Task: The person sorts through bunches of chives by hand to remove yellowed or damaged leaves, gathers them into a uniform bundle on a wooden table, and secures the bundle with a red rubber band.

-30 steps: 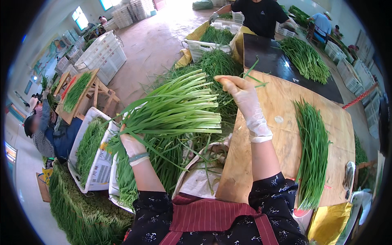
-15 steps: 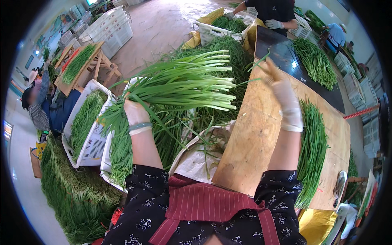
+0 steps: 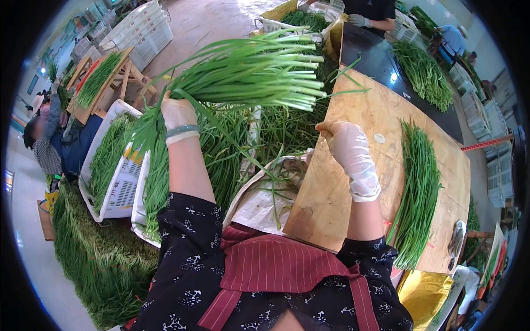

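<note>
My left hand [image 3: 179, 113], in a pale glove with a band at the wrist, is closed around a bunch of garlic chives [image 3: 248, 77]. The bunch lies sideways in the air, its pale cut ends pointing right and its leaf tips drooping below my hand. My right hand [image 3: 350, 151], also gloved, is above the wooden board [image 3: 331, 207] with its fingers curled together. Nothing shows in those fingers. A few loose chive blades [image 3: 350, 91] are near the board's far left edge, apart from my right hand. Another chive bundle [image 3: 417, 193] rests on the board at right.
White crates [image 3: 113, 187] of chives stand at left, beside a big green heap [image 3: 94, 259]. A white sack [image 3: 256, 209] hangs open by the board. Across the dark tabletop [image 3: 370, 60] works a person in black [image 3: 375, 14]; another person [image 3: 55, 132] sits far left.
My right hand has come down and nearer from the board's far left edge, away from the loose blades it was at. My left hand has lifted the bunch slightly higher in view.
</note>
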Demonstrator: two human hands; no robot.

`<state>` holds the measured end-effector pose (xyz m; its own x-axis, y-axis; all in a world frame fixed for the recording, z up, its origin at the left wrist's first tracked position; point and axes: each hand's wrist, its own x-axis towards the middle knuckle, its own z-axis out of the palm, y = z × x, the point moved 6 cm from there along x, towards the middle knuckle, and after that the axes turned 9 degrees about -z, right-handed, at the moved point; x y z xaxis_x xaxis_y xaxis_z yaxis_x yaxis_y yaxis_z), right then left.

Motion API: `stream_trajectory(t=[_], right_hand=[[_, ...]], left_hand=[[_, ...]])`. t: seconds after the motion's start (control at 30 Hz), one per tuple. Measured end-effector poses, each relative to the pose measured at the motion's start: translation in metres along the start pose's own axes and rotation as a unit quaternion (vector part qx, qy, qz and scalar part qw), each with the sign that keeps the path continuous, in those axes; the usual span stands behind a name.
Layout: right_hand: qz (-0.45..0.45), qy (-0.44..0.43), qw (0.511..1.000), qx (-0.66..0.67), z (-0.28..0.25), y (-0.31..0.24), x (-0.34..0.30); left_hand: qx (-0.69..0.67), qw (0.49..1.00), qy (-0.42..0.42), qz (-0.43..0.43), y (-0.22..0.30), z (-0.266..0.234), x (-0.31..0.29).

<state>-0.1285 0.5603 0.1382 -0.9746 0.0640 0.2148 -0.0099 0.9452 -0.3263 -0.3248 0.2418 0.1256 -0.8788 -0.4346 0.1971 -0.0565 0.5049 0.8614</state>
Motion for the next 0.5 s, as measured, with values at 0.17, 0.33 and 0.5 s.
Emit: stream_trajectory(t=[0.17, 0.33, 0.5], right_hand=[[0.061, 0.079, 0.97, 0.224, 0.047, 0.028, 0.019], [0.025, 0.184, 0.945, 0.268, 0.06, 0.023, 0.079], [-0.031, 0.133, 0.962, 0.236, 0.035, 0.004, 0.103]], left_hand=[[-0.001, 1.0, 0.026, 0.004, 0.016, 0.0, 0.024], [0.023, 0.999, 0.023, 0.022, 0.056, -0.012, 0.008], [-0.029, 0.997, 0.038, 0.062, 0.064, -0.017, 0.008]])
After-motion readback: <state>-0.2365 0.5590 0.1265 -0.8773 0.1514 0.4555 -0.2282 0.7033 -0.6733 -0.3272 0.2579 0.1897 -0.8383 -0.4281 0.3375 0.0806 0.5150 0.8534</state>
